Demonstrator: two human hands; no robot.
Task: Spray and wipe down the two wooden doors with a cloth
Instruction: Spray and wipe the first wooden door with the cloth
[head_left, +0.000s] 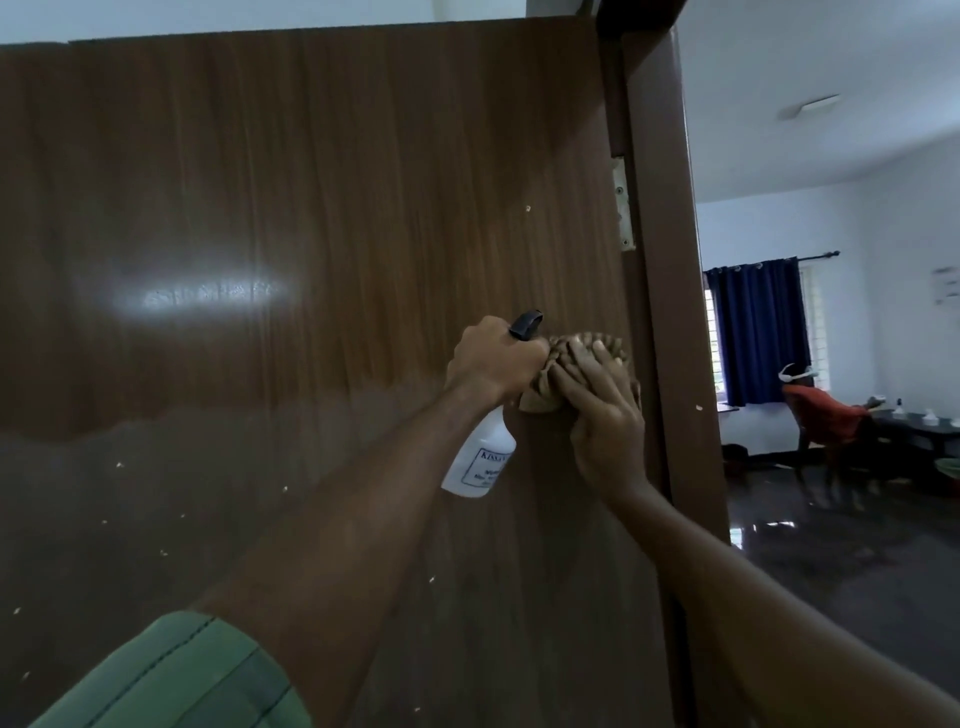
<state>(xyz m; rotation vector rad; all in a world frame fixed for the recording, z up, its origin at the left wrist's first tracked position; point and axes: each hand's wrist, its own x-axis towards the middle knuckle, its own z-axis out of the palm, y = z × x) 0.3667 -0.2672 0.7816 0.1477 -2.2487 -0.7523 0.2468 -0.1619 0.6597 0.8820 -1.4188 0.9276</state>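
Note:
A dark brown wooden door (291, 218) fills most of the view, hinged at its right edge. My left hand (493, 364) grips the neck of a white spray bottle (480, 460) with a black trigger head, its body hanging down in front of the door. Right beside it, my right hand (602, 410) presses a brown cloth (582, 345) flat against the door near the hinge side, fingers spread over the cloth. The two hands touch each other.
The brown door frame (675, 312) and a metal hinge (623, 202) stand right of my hands. Past the frame lies a room with a blue curtain (758, 327), a chair (831, 415), a dark table (924, 426) holding bottles, and a glossy dark floor.

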